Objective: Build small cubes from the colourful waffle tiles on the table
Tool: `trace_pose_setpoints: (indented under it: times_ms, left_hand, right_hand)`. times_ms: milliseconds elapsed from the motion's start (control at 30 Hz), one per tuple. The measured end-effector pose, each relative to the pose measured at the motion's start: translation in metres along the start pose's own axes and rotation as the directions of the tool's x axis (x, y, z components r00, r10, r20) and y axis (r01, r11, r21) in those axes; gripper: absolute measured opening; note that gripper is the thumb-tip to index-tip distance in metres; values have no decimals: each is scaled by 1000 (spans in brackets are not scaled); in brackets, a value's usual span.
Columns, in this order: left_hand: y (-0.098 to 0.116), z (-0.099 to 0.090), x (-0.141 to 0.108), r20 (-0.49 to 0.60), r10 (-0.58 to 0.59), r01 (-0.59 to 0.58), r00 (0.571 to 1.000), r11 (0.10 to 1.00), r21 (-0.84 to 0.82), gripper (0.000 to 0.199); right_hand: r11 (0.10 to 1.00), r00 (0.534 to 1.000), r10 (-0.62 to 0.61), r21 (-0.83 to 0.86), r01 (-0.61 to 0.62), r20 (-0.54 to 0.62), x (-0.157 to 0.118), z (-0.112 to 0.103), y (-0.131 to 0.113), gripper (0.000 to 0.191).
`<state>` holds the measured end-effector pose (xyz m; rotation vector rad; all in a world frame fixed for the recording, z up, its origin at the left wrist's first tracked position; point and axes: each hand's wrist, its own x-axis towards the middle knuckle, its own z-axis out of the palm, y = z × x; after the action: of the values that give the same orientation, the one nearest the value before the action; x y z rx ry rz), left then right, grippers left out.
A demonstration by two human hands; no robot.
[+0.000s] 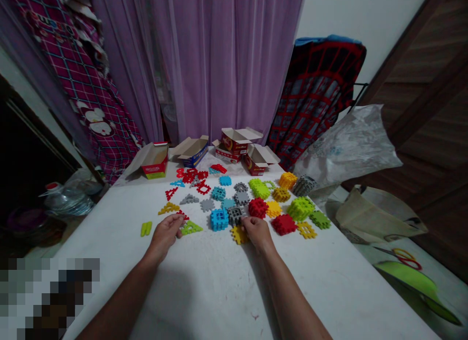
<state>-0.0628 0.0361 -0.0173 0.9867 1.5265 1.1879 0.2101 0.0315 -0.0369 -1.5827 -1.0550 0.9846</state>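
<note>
On the white table (204, 291), interlocking plastic pieces lie spread in a loose cluster between the two forearms. Left hand (166, 233): palm down, fingers close together and lightly curled, nothing visibly held; fingertips just beside a small red piece (182, 215) and a flat green triangle (191, 228), apex toward the far table edge, base facing the person. Right hand (258, 233): fingers together, tips against a gray block (236, 216); whether they clamp it cannot be told. The block is squarish, with no clear long axis, and stands between a blue cube (219, 219) and a red cube (258, 208). A yellow piece (239, 235) lies flat just under the right hand. Left of the left hand, a lime pair (146, 228) lies with its long axis running roughly toward the far edge. Along the far edge stand opened boxes (155, 160) (237, 145), printed red, yellow and blue; their labels are too small to read. Right of the table, a white plastic bag (347, 147) hangs, and red-handled scissors (402, 258) lie lower down
</note>
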Motion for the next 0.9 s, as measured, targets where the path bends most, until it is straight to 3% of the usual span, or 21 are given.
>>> trace_pose_setpoints:
  times_ms: [633, 900]
  left_hand:
    - [2, 0, 0, -37, 34, -35, 999, 999, -20, 66]
    - [4, -5, 4, -87, 62, -65, 994, 998, -26, 63]
  right_hand:
    - [999, 999, 25, -31, -24, 37, 5, -5, 2, 41]
    - [1000, 999, 0, -5, 0, 39, -7, -9, -16, 43]
